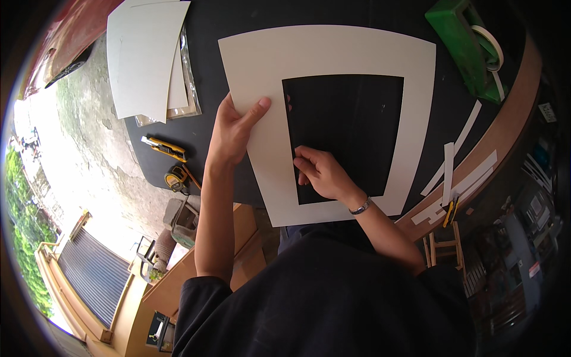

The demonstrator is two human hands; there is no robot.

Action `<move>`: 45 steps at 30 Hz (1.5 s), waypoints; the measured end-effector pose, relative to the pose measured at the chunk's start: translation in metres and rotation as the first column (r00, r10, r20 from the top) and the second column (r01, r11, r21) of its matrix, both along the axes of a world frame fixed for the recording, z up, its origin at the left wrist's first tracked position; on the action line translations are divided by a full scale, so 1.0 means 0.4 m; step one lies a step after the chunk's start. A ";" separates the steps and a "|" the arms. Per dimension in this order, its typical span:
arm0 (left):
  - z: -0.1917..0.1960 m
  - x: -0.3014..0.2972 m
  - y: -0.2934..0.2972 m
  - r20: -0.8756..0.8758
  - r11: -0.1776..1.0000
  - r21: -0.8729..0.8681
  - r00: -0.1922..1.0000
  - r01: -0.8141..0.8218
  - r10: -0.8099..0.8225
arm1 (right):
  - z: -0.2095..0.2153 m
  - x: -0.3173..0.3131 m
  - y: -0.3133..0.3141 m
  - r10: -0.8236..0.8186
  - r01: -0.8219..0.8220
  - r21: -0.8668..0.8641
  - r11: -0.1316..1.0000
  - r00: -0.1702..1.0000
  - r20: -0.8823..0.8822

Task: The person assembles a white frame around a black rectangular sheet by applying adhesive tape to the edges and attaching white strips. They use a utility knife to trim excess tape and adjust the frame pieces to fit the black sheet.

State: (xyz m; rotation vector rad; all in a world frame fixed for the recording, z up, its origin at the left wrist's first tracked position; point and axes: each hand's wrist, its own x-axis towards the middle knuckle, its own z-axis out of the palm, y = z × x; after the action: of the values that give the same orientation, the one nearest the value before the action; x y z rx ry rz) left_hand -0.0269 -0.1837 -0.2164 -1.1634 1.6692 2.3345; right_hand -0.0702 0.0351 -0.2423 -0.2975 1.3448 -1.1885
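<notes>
A white picture mat (327,50) with a rectangular window cut in it is tilted up over the dark table in front of me. My left hand (238,128) grips its left border. The thumb lies on the face and the fingers go behind, their tips just showing through the window. Inside the window, my right hand (324,172) has its fingers curled together at the left inner edge. Whatever those fingers may pinch is hidden. A metal-banded watch (360,206) circles my right wrist.
White board sheets (146,56) lie stacked at the far left. Nearer are a yellow utility knife (165,149) and a tape measure (176,178). A green tape dispenser (461,47) stands far right. White strips (448,175) and another yellow cutter (451,212) lie along the right edge.
</notes>
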 end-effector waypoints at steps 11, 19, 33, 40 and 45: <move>0.002 -0.007 0.001 -0.011 1.000 0.013 1.000 -0.003 0.003 | -0.013 0.008 0.002 -0.016 0.017 -0.017 1.000 0.999 0.048; 0.005 -0.015 -0.002 0.009 1.000 0.005 1.000 0.005 -0.005 | -0.019 0.010 0.003 -0.018 0.021 -0.033 0.999 0.996 0.086; -0.006 -0.024 -0.008 0.007 1.000 0.004 1.000 0.011 -0.011 | -0.022 0.006 -0.002 -0.044 0.051 -0.048 0.998 0.989 0.141; -0.002 -0.023 -0.011 -0.011 1.000 0.024 1.000 0.015 -0.014 | -0.018 0.002 -0.001 -0.015 0.025 -0.063 0.998 0.987 0.158; -0.004 -0.025 -0.005 -0.017 1.000 0.025 1.000 -0.009 0.010 | -0.018 0.000 0.001 -0.014 0.023 -0.055 0.998 0.987 0.159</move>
State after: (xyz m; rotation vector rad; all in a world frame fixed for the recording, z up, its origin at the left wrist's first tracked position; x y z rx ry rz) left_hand -0.0370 -0.1856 -0.2180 -1.1535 1.6390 2.3699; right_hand -0.0700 0.0355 -0.2497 -0.2261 1.1792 -1.2413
